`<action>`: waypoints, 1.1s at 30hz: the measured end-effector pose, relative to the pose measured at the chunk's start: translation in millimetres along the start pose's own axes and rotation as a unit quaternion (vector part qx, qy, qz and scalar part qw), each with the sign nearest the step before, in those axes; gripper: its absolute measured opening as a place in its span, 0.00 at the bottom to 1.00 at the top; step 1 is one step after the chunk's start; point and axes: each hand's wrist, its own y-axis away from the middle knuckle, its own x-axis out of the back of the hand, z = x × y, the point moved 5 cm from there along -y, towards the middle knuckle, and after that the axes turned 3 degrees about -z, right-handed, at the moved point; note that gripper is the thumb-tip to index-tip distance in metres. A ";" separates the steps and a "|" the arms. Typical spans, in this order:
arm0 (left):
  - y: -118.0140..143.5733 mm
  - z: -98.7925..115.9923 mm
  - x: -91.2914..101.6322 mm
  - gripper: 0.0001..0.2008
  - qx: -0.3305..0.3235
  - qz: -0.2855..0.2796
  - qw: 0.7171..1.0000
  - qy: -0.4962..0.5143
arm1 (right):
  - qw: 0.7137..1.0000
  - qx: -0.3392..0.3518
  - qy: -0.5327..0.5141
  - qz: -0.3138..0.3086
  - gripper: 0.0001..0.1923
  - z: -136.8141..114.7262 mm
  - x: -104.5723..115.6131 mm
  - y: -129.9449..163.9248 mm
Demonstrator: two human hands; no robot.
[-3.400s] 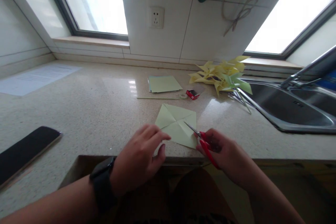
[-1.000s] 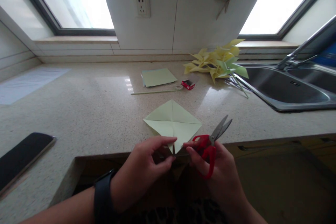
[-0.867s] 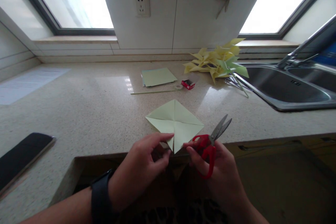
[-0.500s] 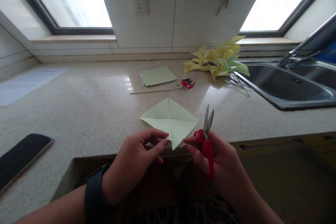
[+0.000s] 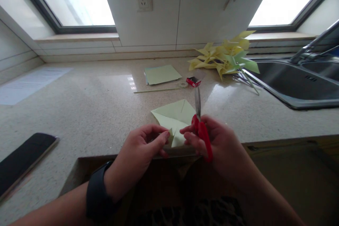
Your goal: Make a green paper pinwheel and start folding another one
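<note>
So left hand (image 5: 139, 150) grips one sheet (image 5: 173, 114) — right hand (image 5: 221, 144), one pair of scissors (image 5: 203, 132)

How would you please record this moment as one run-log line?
left hand: pinching pale green paper on its near side | right hand: holding red scissors | beyond paper: thin stick, red box

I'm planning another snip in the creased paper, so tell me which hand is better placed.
Probably the right: the right hand holds the scissors close to the creased paper, while the left hand seems to pinch a flap of it.
</note>
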 end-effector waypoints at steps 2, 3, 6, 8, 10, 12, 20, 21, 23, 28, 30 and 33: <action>-1.0 -0.6 1.8 0.13 0.009 0.008 1.000 0.016 | 0.999 -0.026 -0.010 -0.027 0.10 6.3 -6.7 -2.8; -1.5 -1.0 2.7 0.13 0.011 0.013 1.000 0.022 | 0.999 -0.028 -0.008 -0.025 0.10 8.3 -8.0 -3.5; -1.8 -1.5 4.1 0.13 0.005 0.022 0.999 0.028 | 1.000 -0.023 0.010 -0.006 0.10 10.6 -9.6 -3.8; -1.0 -1.3 3.5 0.12 0.001 0.019 0.999 0.029 | 0.999 -0.029 0.018 -0.006 0.11 10.8 -12.4 -3.7; 0.0 -0.9 2.6 0.12 0.001 0.013 0.999 0.031 | 0.999 -0.038 0.017 -0.004 0.13 10.7 -15.7 -4.1; 0.9 -0.4 2.2 0.12 0.002 0.010 0.999 0.035 | 0.999 -0.046 0.016 0.003 0.14 10.8 -18.4 -5.4; 0.1 -0.2 1.6 0.12 0.005 0.004 1.000 0.025 | 0.998 -0.047 -0.013 0.039 0.17 12.5 -18.8 -15.9; 0.0 -0.2 1.2 0.12 0.004 0.002 1.000 0.029 | 0.998 -0.049 -0.019 0.040 0.17 12.2 -18.9 -16.6; 0.0 -0.1 0.3 0.11 0.001 -0.004 0.999 0.042 | 0.998 -0.048 -0.028 0.042 0.17 11.1 -19.2 -17.0; -0.1 -0.5 -0.9 0.11 -0.003 -0.016 0.997 0.079 | 0.997 -0.041 -0.042 0.042 0.18 9.0 -19.4 -15.3; 0.0 -0.7 -1.1 0.12 0.000 -0.016 0.996 0.089 | 0.998 -0.038 -0.039 0.037 0.17 8.9 -19.3 -15.1; -0.3 0.7 -0.5 0.13 -0.005 0.003 0.995 0.104 | 0.998 -0.036 -0.026 0.037 0.16 9.9 -18.6 -15.7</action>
